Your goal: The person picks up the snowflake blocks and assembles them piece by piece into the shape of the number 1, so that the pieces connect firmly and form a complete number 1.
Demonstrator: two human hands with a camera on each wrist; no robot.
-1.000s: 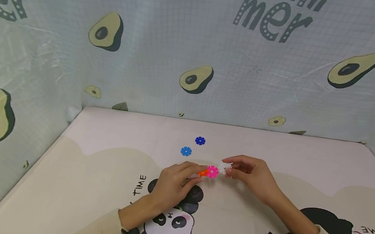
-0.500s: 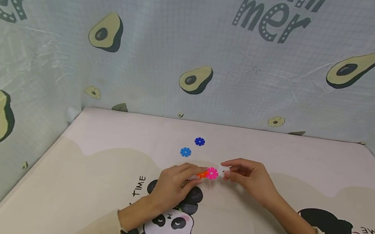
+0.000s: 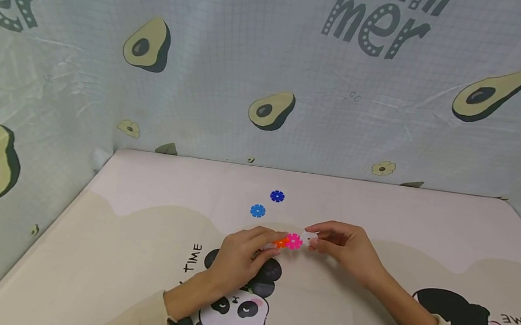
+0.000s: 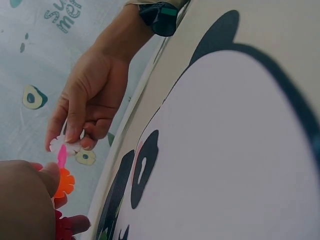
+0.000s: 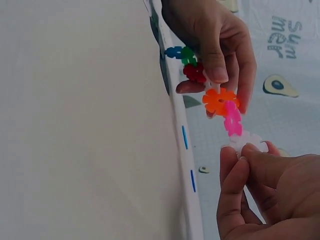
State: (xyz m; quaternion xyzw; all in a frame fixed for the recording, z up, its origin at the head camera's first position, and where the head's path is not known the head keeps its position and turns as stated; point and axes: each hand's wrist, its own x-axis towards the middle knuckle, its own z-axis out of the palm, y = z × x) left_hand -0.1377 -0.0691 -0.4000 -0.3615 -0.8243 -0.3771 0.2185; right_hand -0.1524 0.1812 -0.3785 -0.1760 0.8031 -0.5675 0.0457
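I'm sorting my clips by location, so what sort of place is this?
Probably an indoor play or craft corner: there's a panda-print tabletop, an avocado-print sheet hanging behind it, and a chain of colourful notched discs in the person's left hand.

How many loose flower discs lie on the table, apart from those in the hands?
2: the light blue disc, just beyond the left hand, and the dark blue disc, farther back. Others may be hidden behind that hand.
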